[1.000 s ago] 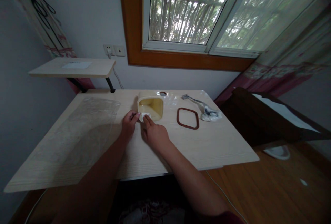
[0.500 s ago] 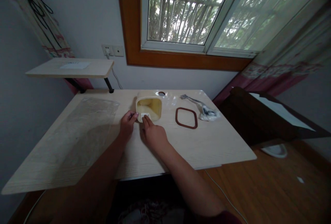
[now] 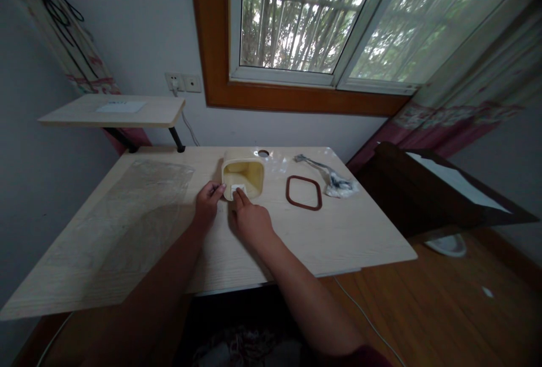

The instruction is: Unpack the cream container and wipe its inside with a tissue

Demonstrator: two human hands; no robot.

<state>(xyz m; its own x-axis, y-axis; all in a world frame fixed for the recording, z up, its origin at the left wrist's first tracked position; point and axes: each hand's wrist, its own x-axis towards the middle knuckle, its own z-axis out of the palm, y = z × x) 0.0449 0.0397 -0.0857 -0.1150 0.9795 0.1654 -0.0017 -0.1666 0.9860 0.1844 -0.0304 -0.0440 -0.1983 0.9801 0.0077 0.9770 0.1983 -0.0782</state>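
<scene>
A cream, hollow plastic box with rounded corners lies on the table, its open side facing me. My left hand is closed at the box's left near corner, thumb and fingers on the rim. My right hand reaches to the near edge of the box. Its extended fingertips press on a small white piece just inside that edge; the piece is partly covered by them. To the right of the box lies a reddish-brown rounded frame, apart from both hands.
On the table's right side is a clear bag with dark small parts. A flat clear plastic sheet covers part of the left side. A raised shelf stands at the back left. Near the back edge is a round hole.
The view has shifted very slightly. Both hands keep nearly the same place on the box, and a little more of the white piece shows beside the right fingertips.
</scene>
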